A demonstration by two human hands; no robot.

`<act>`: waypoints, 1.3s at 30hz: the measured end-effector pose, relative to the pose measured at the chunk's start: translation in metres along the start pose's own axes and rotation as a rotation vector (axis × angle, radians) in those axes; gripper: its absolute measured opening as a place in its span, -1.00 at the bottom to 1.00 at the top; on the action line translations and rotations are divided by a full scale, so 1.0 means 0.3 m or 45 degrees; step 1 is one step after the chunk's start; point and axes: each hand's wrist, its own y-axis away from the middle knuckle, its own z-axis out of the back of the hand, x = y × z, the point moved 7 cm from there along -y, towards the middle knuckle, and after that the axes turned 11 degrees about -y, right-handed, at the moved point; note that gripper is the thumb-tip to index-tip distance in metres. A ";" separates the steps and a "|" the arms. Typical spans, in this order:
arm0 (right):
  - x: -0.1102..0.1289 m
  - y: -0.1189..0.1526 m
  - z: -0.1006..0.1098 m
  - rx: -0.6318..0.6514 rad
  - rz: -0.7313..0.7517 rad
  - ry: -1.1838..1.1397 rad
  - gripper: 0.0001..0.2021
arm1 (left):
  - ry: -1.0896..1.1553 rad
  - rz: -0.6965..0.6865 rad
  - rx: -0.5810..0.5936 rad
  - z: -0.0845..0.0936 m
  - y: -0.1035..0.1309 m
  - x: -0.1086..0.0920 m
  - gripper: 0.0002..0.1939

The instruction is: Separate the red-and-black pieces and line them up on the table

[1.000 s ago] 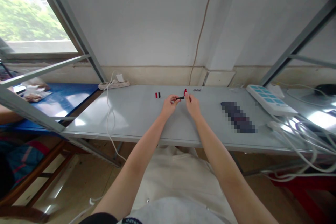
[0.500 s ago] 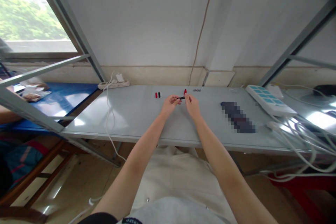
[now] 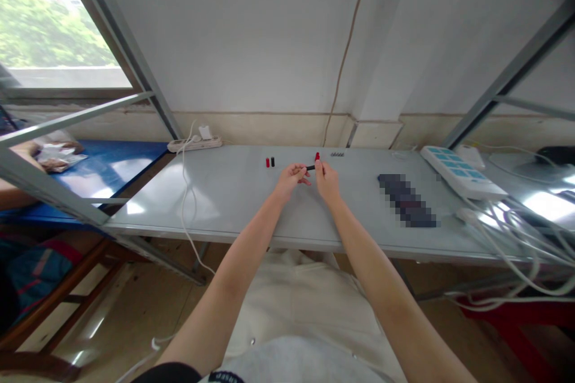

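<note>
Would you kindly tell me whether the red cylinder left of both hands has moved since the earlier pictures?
No, the red cylinder has kept its place relative to the white power strip.

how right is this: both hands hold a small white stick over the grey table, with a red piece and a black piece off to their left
One slip: the small stick is black, not white, as the head view shows. The left hand and right hand do both hold it over the grey table, with a red piece and a black piece off to their left.
</note>
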 end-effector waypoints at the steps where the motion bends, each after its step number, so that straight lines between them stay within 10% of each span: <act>1: 0.000 0.000 0.001 -0.003 -0.003 -0.012 -0.52 | -0.020 -0.014 -0.004 -0.002 0.001 -0.005 -0.80; 20: 0.006 0.004 -0.013 0.020 0.064 -0.216 -0.55 | -0.319 -0.102 -0.162 0.014 -0.012 0.015 -0.50; 33: -0.026 0.002 -0.095 0.323 0.051 -0.465 -0.64 | -0.232 -0.056 -0.435 0.088 -0.012 0.026 -0.59; 39: -0.048 -0.005 -0.059 0.175 -0.090 -0.392 -0.58 | -0.379 -0.136 -0.365 0.067 -0.017 0.015 -0.65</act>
